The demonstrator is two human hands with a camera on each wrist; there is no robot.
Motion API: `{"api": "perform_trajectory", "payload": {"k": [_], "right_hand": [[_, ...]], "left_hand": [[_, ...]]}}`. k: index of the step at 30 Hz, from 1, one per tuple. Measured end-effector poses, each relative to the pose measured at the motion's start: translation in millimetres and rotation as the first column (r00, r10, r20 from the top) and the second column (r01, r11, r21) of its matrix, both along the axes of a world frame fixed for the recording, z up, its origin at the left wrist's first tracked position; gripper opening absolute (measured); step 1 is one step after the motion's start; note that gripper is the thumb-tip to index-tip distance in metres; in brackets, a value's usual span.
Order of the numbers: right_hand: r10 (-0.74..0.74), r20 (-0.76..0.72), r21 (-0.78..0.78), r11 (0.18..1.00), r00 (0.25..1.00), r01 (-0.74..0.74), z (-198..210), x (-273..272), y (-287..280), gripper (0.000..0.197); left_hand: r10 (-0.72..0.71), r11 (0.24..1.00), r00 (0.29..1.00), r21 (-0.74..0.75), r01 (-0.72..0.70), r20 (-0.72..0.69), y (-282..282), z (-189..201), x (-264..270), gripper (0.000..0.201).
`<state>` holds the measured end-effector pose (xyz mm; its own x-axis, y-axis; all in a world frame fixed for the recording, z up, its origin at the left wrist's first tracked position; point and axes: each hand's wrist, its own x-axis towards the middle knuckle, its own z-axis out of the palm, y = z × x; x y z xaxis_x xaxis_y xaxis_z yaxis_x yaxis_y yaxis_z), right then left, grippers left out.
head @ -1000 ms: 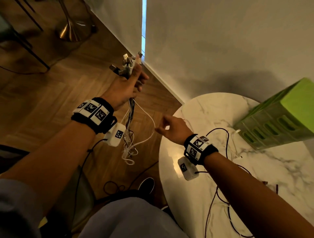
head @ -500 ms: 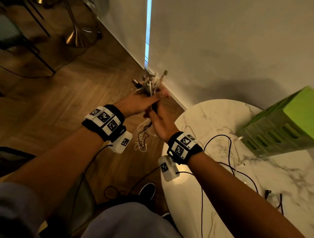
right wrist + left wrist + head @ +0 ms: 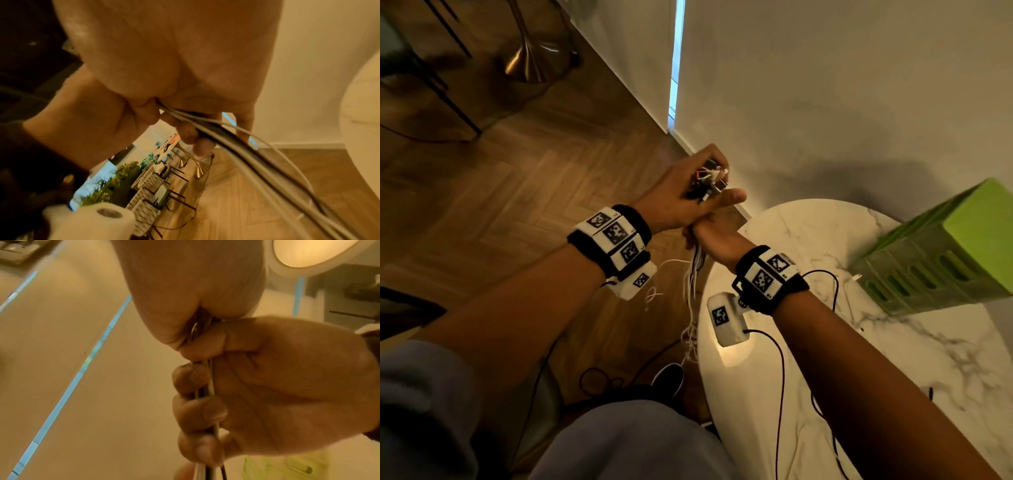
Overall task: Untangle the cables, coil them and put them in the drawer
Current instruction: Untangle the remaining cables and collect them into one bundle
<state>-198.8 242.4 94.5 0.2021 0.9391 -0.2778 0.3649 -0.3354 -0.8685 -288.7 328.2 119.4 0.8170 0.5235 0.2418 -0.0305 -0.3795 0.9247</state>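
the left hand (image 3: 681,202) is closed around the top of the cable bundle (image 3: 697,270), with the plug ends (image 3: 710,178) sticking out above its curled fingers; the right hand (image 3: 717,240) sits directly under the left hand, touching it, and is wrapped around the same bundle just below; in the left wrist view the right hand (image 3: 287,386) shows its fingers (image 3: 191,378) curled over white and dark cables (image 3: 211,386), stacked one finger under another; in the right wrist view the cables (image 3: 236,141) leave the bottom of the right hand (image 3: 164,65) as a tight group of white and dark strands and fan out toward the lower right; below the right hand the bundle hangs down over the wooden floor (image 3: 500,192), just beside the left edge of the round marble table (image 3: 893,342), and ends in a loose white tangle (image 3: 690,342) near that edge; a green slotted drawer unit (image 3: 941,253) stands on the far right part of the table, well apart from the bundle; thin black wires (image 3: 780,377) run across the table from the wrist cameras; a brass lamp base (image 3: 534,58) stands on the floor far beyond the table, close to the white wall (image 3: 825,85).
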Motion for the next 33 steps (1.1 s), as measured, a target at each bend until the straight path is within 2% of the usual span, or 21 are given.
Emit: {"api": "perform_trajectory", "payload": {"k": [2,5,6,8,9,11,12,13,14,15,16,17,18,19,20,22,23,25,28,30,33], "right_hand": [[-0.111,-0.091,0.027,0.993,0.990,0.114,-2,3,-1,0.027],[-0.198,-0.436,0.049,0.969,0.878,0.243,-3,11,-10,0.015],[-0.217,-0.531,0.031,0.961,0.819,0.274,-1,13,-14,0.012],[-0.232,-0.655,0.004,0.951,0.719,0.310,8,18,-21,0.008],[-0.207,-0.689,0.010,0.956,0.695,0.295,15,19,-23,0.009],[-0.123,-0.724,0.038,0.976,0.679,0.217,28,18,-24,0.015],[-0.080,-0.737,0.051,0.984,0.671,0.173,37,18,-25,0.017],[-0.042,-0.750,0.064,0.989,0.660,0.135,45,18,-24,0.020],[-0.016,-0.758,0.080,0.990,0.652,0.117,52,21,-23,0.023],[-0.007,-0.763,0.098,0.987,0.646,0.126,57,24,-22,0.024],[-0.012,-0.765,0.118,0.980,0.644,0.159,62,27,-22,0.021],[-0.027,-0.766,0.138,0.969,0.643,0.205,64,29,-21,0.019],[-0.053,-0.760,0.152,0.955,0.647,0.256,65,30,-22,0.021],[-0.082,-0.754,0.160,0.939,0.652,0.303,64,31,-21,0.025],[-0.109,-0.751,0.160,0.927,0.652,0.339,63,33,-20,0.027],[-0.165,-0.746,0.142,0.907,0.646,0.396,61,39,-13,0.030],[-0.193,-0.740,0.128,0.900,0.645,0.416,62,44,-9,0.031],[-0.247,-0.715,0.084,0.898,0.654,0.431,62,57,-5,0.032],[-0.277,-0.692,0.027,0.913,0.666,0.407,58,69,-11,0.027],[-0.259,-0.678,0.040,0.922,0.688,0.386,56,71,-17,0.031],[-0.228,-0.607,0.068,0.940,0.761,0.335,52,75,-23,0.036]], "left_hand": [[-0.024,0.999,1.000,-0.044,0.024,0.008,-1,2,4,0.047],[-0.111,0.926,0.991,-0.354,0.131,0.077,3,-3,3,0.105],[-0.160,0.884,0.985,-0.436,0.169,0.058,3,-11,0,0.115],[-0.342,0.829,0.933,-0.505,0.242,-0.114,-2,-33,-4,0.114],[-0.460,0.815,0.850,-0.501,0.291,-0.254,-6,-44,-7,0.103],[-0.659,0.749,0.557,-0.508,0.425,-0.506,-14,-68,-13,0.074],[-0.687,0.724,0.437,-0.496,0.479,-0.581,-14,-77,-16,0.058],[-0.657,0.743,0.403,-0.453,0.493,-0.638,-12,-87,-19,0.040],[-0.577,0.806,0.466,-0.376,0.457,-0.671,-5,-96,-22,0.022],[-0.436,0.897,0.606,-0.270,0.350,-0.665,3,-102,-25,0.006],[-0.218,0.976,0.758,-0.131,0.174,-0.615,13,-107,-27,0.005],[0.030,0.999,0.858,-0.012,-0.042,-0.513,23,-109,-28,0.007],[0.236,0.969,0.882,0.029,-0.246,-0.408,31,-108,-29,0.004],[0.387,0.915,0.861,0.021,-0.403,-0.329,37,-104,-28,0.008],[0.468,0.872,0.834,-0.002,-0.490,-0.294,38,-100,-26,0.015],[0.423,0.888,0.837,-0.027,-0.460,-0.348,34,-95,-24,0.021],[0.337,0.923,0.849,-0.036,-0.383,-0.407,26,-94,-24,0.025],[0.135,0.968,0.868,-0.122,-0.218,-0.477,5,-95,-24,0.045],[-0.099,0.966,0.884,-0.257,-0.025,-0.457,-15,-111,-24,0.078],[-0.184,0.966,0.862,-0.251,0.068,-0.473,-16,-118,-26,0.095],[-0.273,0.948,0.867,-0.269,0.170,-0.417,-16,-114,-25,0.099]]}}
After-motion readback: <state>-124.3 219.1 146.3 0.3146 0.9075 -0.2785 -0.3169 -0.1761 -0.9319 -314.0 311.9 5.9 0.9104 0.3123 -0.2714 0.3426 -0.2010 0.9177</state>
